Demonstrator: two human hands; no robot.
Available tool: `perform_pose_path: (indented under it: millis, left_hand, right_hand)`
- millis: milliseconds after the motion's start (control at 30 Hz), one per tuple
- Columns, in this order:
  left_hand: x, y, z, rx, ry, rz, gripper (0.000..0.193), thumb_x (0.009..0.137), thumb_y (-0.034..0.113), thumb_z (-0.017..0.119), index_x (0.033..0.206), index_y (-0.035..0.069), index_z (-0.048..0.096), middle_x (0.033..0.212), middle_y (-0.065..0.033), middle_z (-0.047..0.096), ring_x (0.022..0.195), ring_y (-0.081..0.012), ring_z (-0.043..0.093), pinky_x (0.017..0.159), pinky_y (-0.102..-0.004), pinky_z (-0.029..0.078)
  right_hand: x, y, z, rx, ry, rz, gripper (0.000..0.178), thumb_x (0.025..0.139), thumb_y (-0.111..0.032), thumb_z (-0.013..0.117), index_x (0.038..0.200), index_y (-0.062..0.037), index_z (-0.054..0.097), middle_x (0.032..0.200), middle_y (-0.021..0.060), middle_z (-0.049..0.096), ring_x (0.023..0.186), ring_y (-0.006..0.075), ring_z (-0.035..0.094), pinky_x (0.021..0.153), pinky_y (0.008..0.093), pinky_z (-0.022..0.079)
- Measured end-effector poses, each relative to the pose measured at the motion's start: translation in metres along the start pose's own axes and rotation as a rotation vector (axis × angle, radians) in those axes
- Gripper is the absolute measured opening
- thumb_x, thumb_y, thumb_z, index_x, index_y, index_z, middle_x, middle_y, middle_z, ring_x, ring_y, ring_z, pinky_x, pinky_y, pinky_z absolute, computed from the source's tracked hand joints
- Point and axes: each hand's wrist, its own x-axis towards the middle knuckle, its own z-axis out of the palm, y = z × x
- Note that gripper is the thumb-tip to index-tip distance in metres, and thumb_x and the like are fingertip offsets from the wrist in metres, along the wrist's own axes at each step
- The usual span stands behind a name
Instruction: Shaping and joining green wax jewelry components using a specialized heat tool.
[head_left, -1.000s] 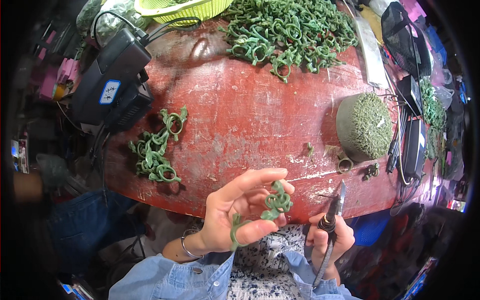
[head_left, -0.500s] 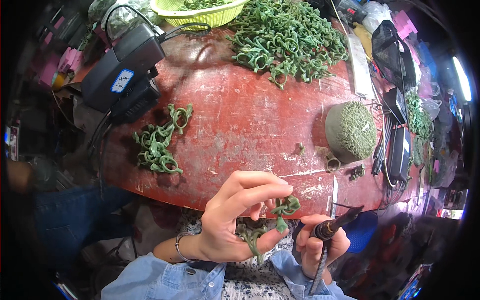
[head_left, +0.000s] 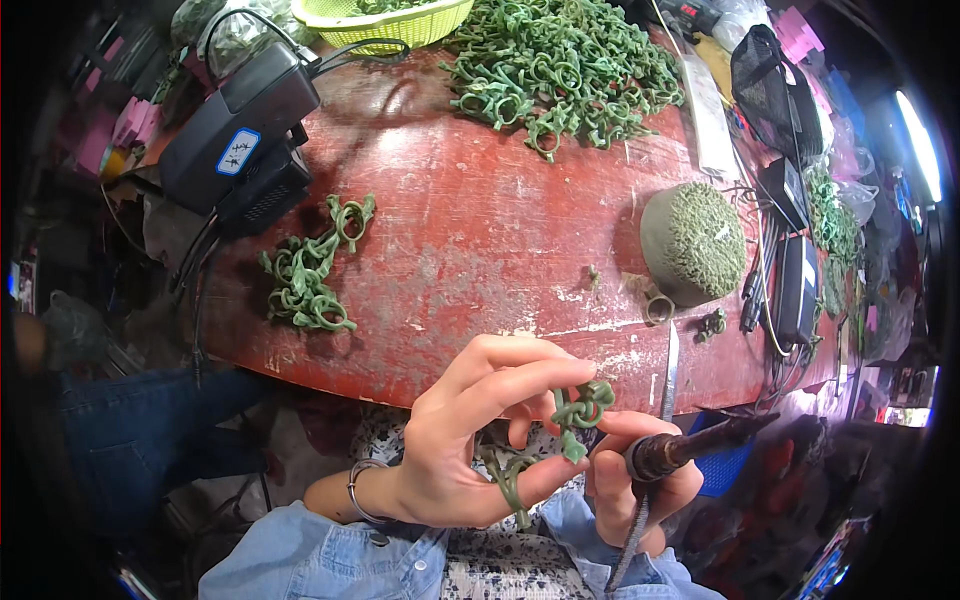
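My left hand (head_left: 450, 440) pinches a small green wax ring (head_left: 582, 408) between thumb and fingertips, above my lap near the table's front edge. A second green ring (head_left: 512, 484) sits around or against the thumb; which, I cannot tell. My right hand (head_left: 645, 485) is closed around a dark pen-like tool (head_left: 690, 448) whose tip points right, away from the ring. A long thin metal tool (head_left: 670, 370), flat and blade-like at its upper end, also passes through that hand. The right fingertips are close beside the pinched ring; whether they touch it is unclear.
Green rings form a large pile (head_left: 570, 70) at the back, beside a yellow-green basket (head_left: 400, 28). A smaller cluster (head_left: 308, 275) lies left, near a black device (head_left: 235, 130). At right stand a round block with crumbly green top (head_left: 695, 245), a loose ring (head_left: 659, 308) and black adapters (head_left: 797, 290).
My right hand has come up beside the pinched ring, and the dark tool has turned flatter toward the right. The left hand has shifted slightly right, still pinching the ring.
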Motion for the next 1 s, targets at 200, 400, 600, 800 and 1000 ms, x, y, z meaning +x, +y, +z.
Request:
perform_pose_path:
  millis: [200,400,600,800,1000]
  left_hand:
    - [-0.0032,0.0008,0.0006,-0.016,-0.008,-0.091,0.051,0.070,0.011,0.074,0.111,-0.006,0.050,0.108,-0.0152,0.045,0.088,-0.0139,0.054,0.073,-0.0236,0.047]
    - [-0.0035,0.0048,0.0009,-0.021,-0.025,-0.168,0.049,0.074,0.015,0.071,0.111,-0.008,0.050,0.108,-0.0158,0.047,0.091,-0.0150,0.055,0.070,-0.0217,0.049]
    - [-0.0021,0.0011,0.0010,-0.054,-0.049,-0.163,0.051,0.076,0.019,0.069,0.111,-0.010,0.049,0.108,-0.0177,0.047,0.093,-0.0202,0.056,0.077,-0.0273,0.051]
    - [-0.0025,0.0013,0.0053,-0.220,-0.013,-0.235,0.055,0.080,0.034,0.063,0.110,-0.010,0.051,0.105,-0.0176,0.050,0.089,-0.0193,0.058,0.072,-0.0267,0.052]
    - [-0.0006,0.0058,0.0008,-0.332,-0.086,-0.276,0.035,0.084,0.010,0.058,0.116,-0.004,0.051,0.106,-0.0128,0.051,0.081,-0.0156,0.060,0.062,-0.0231,0.050]
  right_hand:
    - [-0.0010,0.0030,-0.0008,0.012,-0.044,-0.033,0.030,0.071,-0.009,0.069,0.096,0.0034,0.059,0.067,0.0083,0.062,0.056,0.0116,0.059,0.051,0.0211,0.045]
    - [-0.0024,0.0039,-0.0009,0.006,-0.044,-0.015,0.030,0.070,-0.006,0.069,0.096,0.0040,0.059,0.065,0.0073,0.060,0.056,0.0116,0.059,0.051,0.0212,0.045]
    - [-0.0014,0.0024,-0.0045,0.039,-0.023,0.034,0.028,0.071,-0.004,0.067,0.096,0.0040,0.058,0.070,0.0109,0.063,0.060,0.0131,0.062,0.054,0.0219,0.047]
    - [0.0007,0.0007,-0.0011,0.115,-0.031,0.044,0.027,0.074,-0.007,0.065,0.097,0.0042,0.056,0.076,0.0140,0.065,0.068,0.0170,0.065,0.059,0.0237,0.050]
    - [0.0015,0.0038,0.0013,0.192,-0.062,0.045,0.027,0.076,-0.008,0.065,0.097,0.0043,0.055,0.075,0.0136,0.065,0.068,0.0171,0.065,0.058,0.0241,0.051]
